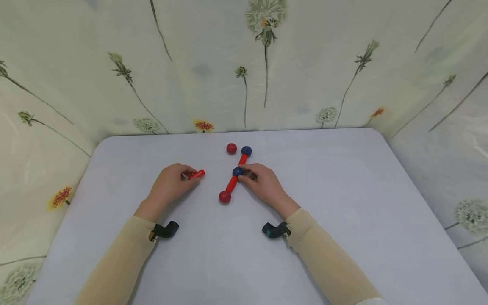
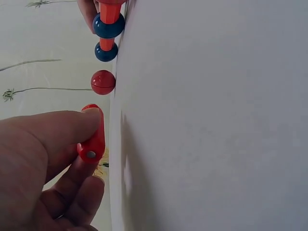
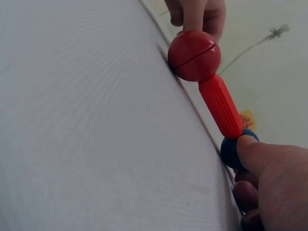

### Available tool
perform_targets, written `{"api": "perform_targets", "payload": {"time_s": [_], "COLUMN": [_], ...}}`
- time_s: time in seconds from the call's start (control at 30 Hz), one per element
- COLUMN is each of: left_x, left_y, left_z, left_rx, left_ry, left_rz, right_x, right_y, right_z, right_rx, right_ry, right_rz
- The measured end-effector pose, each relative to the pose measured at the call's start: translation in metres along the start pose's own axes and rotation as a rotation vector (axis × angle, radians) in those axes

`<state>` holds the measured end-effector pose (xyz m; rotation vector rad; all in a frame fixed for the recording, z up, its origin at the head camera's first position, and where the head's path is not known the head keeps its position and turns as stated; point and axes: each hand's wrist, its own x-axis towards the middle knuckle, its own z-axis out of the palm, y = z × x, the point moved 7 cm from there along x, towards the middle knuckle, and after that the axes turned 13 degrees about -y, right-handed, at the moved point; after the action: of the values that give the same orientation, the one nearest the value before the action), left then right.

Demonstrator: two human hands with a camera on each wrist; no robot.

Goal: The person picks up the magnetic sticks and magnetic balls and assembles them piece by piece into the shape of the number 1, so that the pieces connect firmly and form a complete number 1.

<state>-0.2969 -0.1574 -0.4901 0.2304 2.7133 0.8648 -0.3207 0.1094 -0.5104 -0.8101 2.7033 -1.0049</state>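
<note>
A chain of toy parts lies on the white table [image 1: 343,190]: a red ball [image 1: 225,197], a red rod [image 1: 231,184], a blue ball [image 1: 238,171], a second red rod [image 1: 242,159] and a far blue ball [image 1: 246,150]. My right hand [image 1: 261,182] pinches the middle blue ball [image 3: 233,149] with thumb and fingers. My left hand [image 1: 171,182] pinches a loose red rod [image 1: 196,174] by one end, just left of the chain. That rod [image 2: 94,137] has a small metal end. A loose red ball [image 1: 231,148] sits beside the far blue ball.
A cloth backdrop [image 1: 244,63] printed with dandelions rises behind and beside the table. Black wrist cameras [image 1: 165,231] sit on both beige sleeves. The table's rounded far corners lie close to the backdrop.
</note>
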Motion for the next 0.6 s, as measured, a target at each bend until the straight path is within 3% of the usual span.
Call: {"api": "perform_targets", "payload": {"time_s": [0.33,0.6], "left_x": [-0.022,-0.041], "left_y": [-0.003,0.003], "left_z": [0.007,0.015], "left_rx": [-0.031,-0.086], "left_ry": [0.027,0.037], "left_rz": [-0.006,-0.009], "right_x": [0.001,0.001], "right_y": [0.002,0.001], "right_z": [0.001,0.000], "right_rx": [0.007,-0.001], "right_ry": [-0.012,-0.005], "right_rz": [0.015,0.011]}}
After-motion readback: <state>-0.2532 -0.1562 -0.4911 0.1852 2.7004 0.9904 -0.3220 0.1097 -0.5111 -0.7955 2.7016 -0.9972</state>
